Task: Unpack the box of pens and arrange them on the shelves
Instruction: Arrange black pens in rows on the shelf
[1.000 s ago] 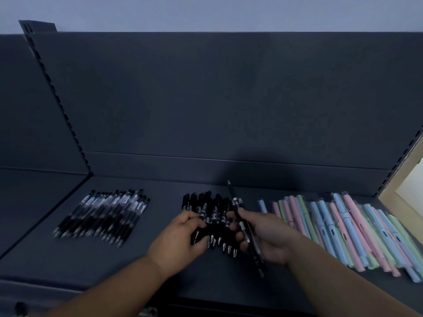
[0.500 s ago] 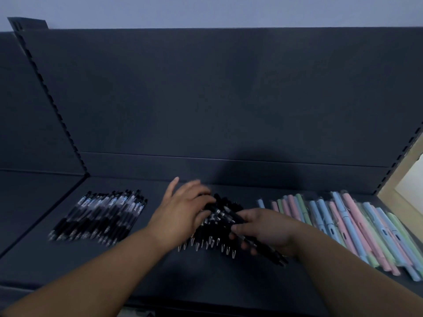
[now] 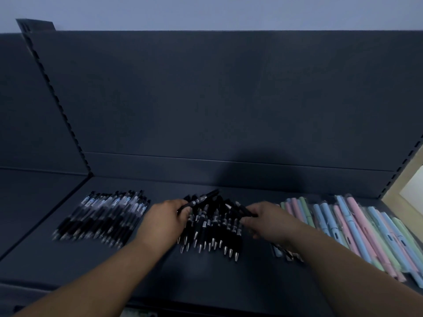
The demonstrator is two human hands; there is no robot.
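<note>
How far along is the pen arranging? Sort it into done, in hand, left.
Done: clear-barrelled pens and pastel pens lie in rows. In hand: left hand holds a black pen, right hand another, over the middle pile. Left: straightening that jumbled pile.

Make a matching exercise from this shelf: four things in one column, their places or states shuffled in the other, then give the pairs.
Column one
1. pastel pens
2. clear-barrelled pens
3. black pens
4. left hand

Column two
A. middle of the shelf
B. grips a single pen
C. right end of the shelf
D. left end of the shelf

Pairs: 1-C, 2-D, 3-A, 4-B.
</note>
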